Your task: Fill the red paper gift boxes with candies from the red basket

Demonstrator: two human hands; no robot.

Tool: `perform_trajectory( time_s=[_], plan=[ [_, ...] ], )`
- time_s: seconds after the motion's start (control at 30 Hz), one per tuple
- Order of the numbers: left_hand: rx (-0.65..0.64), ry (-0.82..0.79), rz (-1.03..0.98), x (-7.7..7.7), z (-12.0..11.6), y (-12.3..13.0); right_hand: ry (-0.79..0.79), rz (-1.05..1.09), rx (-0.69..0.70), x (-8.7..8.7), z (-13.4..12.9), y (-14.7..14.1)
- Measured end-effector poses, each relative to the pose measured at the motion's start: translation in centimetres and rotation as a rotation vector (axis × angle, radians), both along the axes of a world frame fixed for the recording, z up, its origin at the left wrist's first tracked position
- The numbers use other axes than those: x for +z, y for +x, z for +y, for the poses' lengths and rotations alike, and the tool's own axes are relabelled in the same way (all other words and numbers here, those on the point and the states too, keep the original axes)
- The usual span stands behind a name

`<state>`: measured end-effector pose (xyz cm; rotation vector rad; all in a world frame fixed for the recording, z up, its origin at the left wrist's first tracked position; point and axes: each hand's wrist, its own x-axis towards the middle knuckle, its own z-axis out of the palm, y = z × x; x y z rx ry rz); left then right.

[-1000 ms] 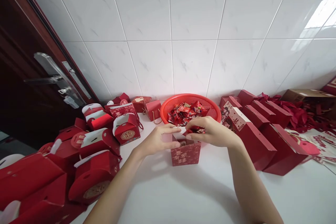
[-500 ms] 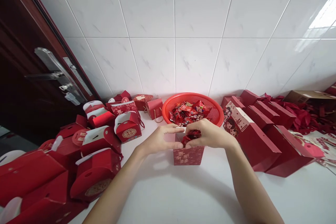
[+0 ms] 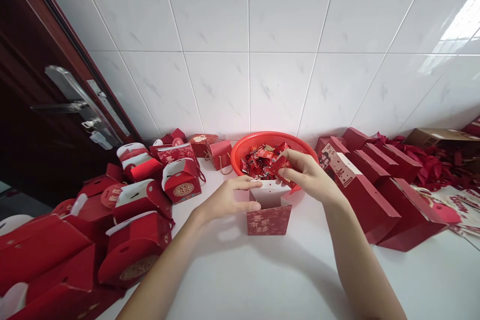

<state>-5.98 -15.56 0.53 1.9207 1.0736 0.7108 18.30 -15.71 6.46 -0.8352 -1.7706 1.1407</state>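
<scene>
Upright on the white table stands an open red gift box (image 3: pixel 268 220) with pale print on its front and a pale inside. My left hand (image 3: pixel 228 200) pinches the box's left side at the rim, thumb in front and fingers behind. Above and beyond the box's right rear edge, my right hand (image 3: pixel 305 175) is closed on a red wrapped candy (image 3: pixel 278 164) at its fingertips. Just behind is a round red plastic basket (image 3: pixel 240 149) heaped with small red candy packets (image 3: pixel 258 162). The bottom of the box is hidden from me.
Several red gift boxes (image 3: pixel 142 200) crowd the left side. More red boxes (image 3: pixel 369 205) stand in rows at right, with red ribbon-like material (image 3: pixel 423 165) and a cardboard box (image 3: pixel 438 136) beyond. A tiled wall (image 3: pixel 281 90) closes the back; a dark door (image 3: pixel 33 75) is at far left.
My right hand has risen out of the box's opening and moved up and right toward the basket, a red candy at its fingertips. My left hand still holds the box in place.
</scene>
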Motion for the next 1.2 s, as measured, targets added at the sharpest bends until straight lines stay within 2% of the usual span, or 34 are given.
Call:
perform_trajectory(
  time_s=[0.27,0.5,0.7,0.83,0.97,1.2],
  plan=[
    [-0.05,0.017,-0.039,0.3,0.0,0.2,0.142,-0.219,0.103,-1.1,0.4,-0.3],
    [-0.061,-0.005,-0.07,0.3,0.0,0.3,0.35,-0.53,0.142,-1.8,0.5,-1.0],
    [-0.068,0.01,-0.064,0.1,0.3,0.3,0.47,-0.633,0.051,-1.9,0.2,-1.4],
    [-0.071,0.015,-0.072,-0.1,0.4,0.2,0.471,-0.714,0.013,-2.0,0.1,-1.5],
    [-0.057,0.018,-0.046,-0.1,0.3,0.1,0.467,-0.709,-0.02,-1.8,0.0,-1.2],
    [-0.027,0.029,-0.018,0.0,0.1,0.1,0.468,-0.571,-0.138,-0.6,-0.3,1.1]
  ],
)
